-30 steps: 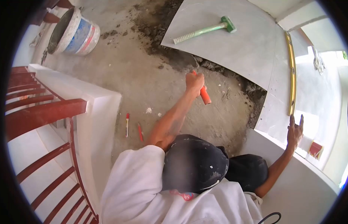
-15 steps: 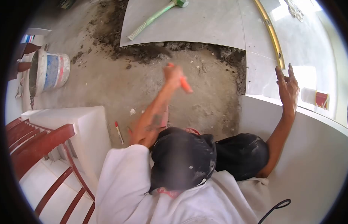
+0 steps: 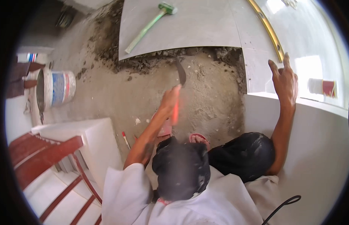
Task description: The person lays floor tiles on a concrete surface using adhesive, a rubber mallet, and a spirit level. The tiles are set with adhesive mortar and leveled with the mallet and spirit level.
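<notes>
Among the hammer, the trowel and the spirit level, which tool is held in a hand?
The orange-handled trowel, gripped by the left hand; the green hammer and yellow spirit level lie on tiles.

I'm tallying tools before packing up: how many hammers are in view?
1: the green hammer lies on the large grey tile, beyond the trowel in the left hand.

The left hand grips an orange-handled trowel

I've got left hand clenched, left forearm slanting inward, right hand fingers spread, right forearm extended nearly straight ahead
</notes>
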